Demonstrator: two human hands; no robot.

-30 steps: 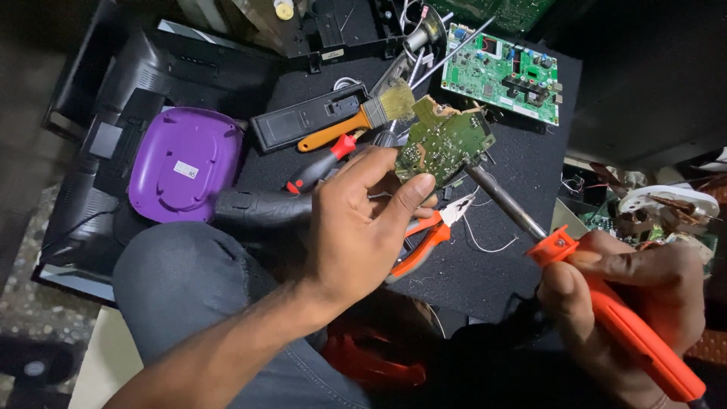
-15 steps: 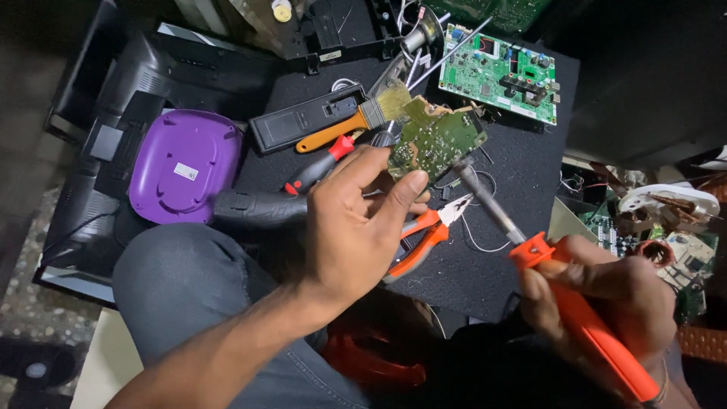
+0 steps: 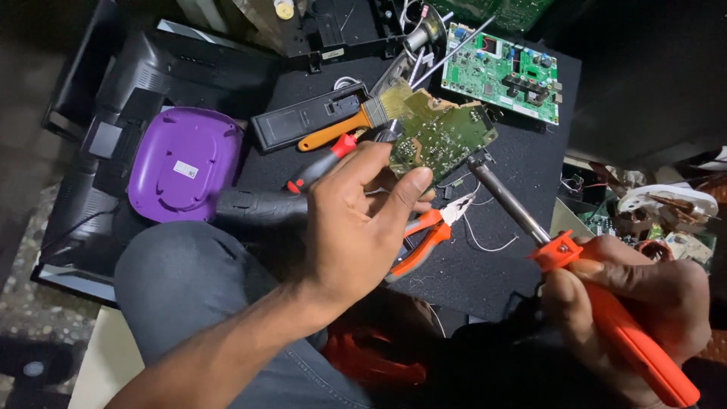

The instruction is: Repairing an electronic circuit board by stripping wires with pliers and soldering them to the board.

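— What is on the tabletop (image 3: 522, 178)?

— A black mat, full of stuff. A purple lid (image 3: 183, 163), a brush (image 3: 356, 121), orange pliers (image 3: 428, 235) and a green board (image 3: 501, 72) at the back.

— And the hands?

— The left hand (image 3: 356, 227) has its fingers (image 3: 401, 198) closed on a small circuit board (image 3: 443, 136), held tilted over the mat. The right hand (image 3: 628, 284) is wrapped tight around an orange soldering iron (image 3: 606, 310). Its tip touches the small board's edge. The room is dark.

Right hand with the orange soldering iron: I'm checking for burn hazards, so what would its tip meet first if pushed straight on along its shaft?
Most likely the small green circuit board held by the left hand; the right hand points the soldering iron at its lower right edge. Depth is unclear.
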